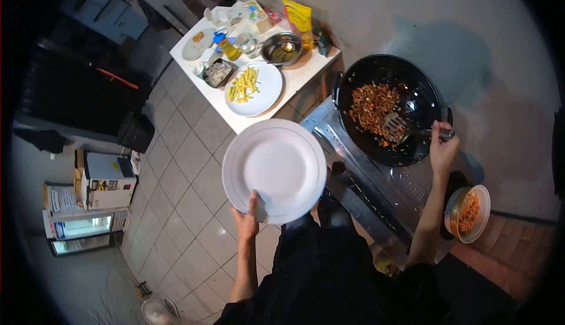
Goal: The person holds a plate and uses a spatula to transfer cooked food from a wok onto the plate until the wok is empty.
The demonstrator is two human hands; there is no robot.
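My left hand (246, 220) grips the near rim of a white plate (274, 163), thumb on top. The plate is bare and held over the tiled floor, left of the stove. My right hand (443, 151) is closed around the handle of a slotted spatula (393, 126). The spatula's head rests in a black wok (421, 87), touching a heap of browned, shredded stir-fry (372, 104). That food lies on the wok's left side, with a few orange bits near the bottom.
The wok sits on a metal stove (400, 192). Right of it stands a bowl of shredded orange food (469, 212). A white table (232, 116) bears a plate of yellow strips (271, 92), a steel bowl (282, 48), a blue-capped bottle (228, 47) and a yellow bag (299, 16).
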